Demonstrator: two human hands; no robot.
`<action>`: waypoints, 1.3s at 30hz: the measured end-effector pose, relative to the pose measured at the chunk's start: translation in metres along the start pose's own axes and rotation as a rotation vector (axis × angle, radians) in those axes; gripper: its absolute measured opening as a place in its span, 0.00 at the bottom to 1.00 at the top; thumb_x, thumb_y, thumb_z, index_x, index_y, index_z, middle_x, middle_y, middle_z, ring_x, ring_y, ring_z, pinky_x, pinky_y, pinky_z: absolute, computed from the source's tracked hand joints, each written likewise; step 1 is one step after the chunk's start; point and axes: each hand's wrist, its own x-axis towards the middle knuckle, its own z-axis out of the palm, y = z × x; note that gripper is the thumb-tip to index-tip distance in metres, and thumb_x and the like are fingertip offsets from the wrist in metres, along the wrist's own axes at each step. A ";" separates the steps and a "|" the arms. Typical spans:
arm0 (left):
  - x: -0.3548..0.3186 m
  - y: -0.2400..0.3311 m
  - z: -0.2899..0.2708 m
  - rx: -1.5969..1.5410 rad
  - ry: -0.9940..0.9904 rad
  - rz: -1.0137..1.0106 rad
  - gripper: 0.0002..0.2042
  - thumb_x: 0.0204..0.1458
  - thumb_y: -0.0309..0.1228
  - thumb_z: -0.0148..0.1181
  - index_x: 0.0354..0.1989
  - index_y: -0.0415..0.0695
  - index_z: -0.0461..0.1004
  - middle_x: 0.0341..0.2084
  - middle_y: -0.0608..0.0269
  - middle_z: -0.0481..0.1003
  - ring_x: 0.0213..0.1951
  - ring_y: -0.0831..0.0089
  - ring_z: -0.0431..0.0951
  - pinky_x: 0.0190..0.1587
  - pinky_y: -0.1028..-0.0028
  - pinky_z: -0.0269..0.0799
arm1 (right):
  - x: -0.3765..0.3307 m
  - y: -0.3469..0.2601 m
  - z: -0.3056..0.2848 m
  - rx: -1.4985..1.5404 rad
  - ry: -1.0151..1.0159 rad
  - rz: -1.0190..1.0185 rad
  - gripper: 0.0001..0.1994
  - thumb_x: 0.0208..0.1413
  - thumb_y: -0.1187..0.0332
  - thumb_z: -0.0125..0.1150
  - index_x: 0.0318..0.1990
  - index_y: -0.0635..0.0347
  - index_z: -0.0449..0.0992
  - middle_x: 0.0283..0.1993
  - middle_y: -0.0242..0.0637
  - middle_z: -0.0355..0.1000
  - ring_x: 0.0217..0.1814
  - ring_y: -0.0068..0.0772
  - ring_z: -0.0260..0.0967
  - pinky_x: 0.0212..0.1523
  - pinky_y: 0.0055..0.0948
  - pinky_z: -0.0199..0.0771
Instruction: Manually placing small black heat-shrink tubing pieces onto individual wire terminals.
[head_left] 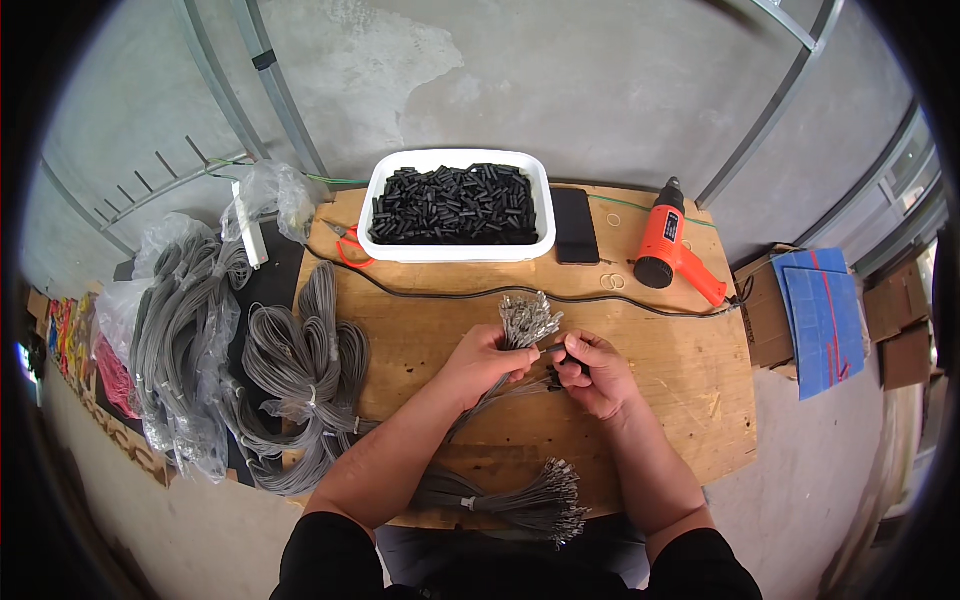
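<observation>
My left hand [482, 362] is closed round a bundle of thin grey cables. Their silvery ends [530, 318] fan out above the fist. Just to the right, my right hand [598, 376] pinches a short black tube [556, 348] close to my left fingertips. More black pieces seem to sit within its curled fingers, partly hidden. A second cable bundle [525, 505] with metal-tipped ends lies at the table's near edge, between my forearms. Behind the hands, a white tub [460, 254] holds many short black tubes [455, 205].
An orange heat gun [675, 245] lies at the right, its black cord [450, 294] crossing the wooden table [690, 400]. Beside the tub are a black phone [575, 226] and orange-handled pliers [352, 245]. Coiled grey cables [300, 360] are heaped at the left.
</observation>
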 end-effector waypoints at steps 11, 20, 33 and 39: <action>0.000 0.000 0.000 -0.020 -0.021 -0.008 0.07 0.53 0.27 0.66 0.35 0.37 0.78 0.24 0.67 0.75 0.26 0.80 0.72 0.31 0.76 0.68 | -0.001 -0.001 0.003 -0.006 0.030 0.014 0.07 0.61 0.68 0.63 0.39 0.62 0.74 0.32 0.35 0.74 0.23 0.16 0.59 0.18 0.11 0.52; -0.001 -0.002 0.000 0.062 -0.120 -0.036 0.09 0.54 0.28 0.66 0.39 0.37 0.77 0.27 0.64 0.76 0.28 0.77 0.73 0.33 0.76 0.68 | -0.004 -0.021 -0.007 0.102 0.000 -0.050 0.08 0.61 0.69 0.62 0.42 0.64 0.75 0.31 0.32 0.71 0.23 0.17 0.60 0.16 0.12 0.52; 0.003 -0.007 0.002 0.032 -0.021 0.026 0.11 0.57 0.28 0.63 0.43 0.32 0.77 0.25 0.64 0.76 0.26 0.77 0.73 0.31 0.76 0.68 | -0.008 -0.019 0.004 -0.281 0.141 -0.151 0.09 0.57 0.75 0.67 0.43 0.65 0.77 0.27 0.27 0.69 0.20 0.14 0.60 0.18 0.13 0.55; 0.003 -0.006 0.003 0.074 -0.039 -0.022 0.10 0.58 0.26 0.61 0.44 0.31 0.77 0.26 0.60 0.78 0.27 0.75 0.75 0.32 0.75 0.71 | -0.006 -0.020 -0.003 -0.333 0.106 -0.118 0.08 0.56 0.76 0.67 0.43 0.67 0.77 0.28 0.29 0.70 0.20 0.14 0.60 0.18 0.15 0.55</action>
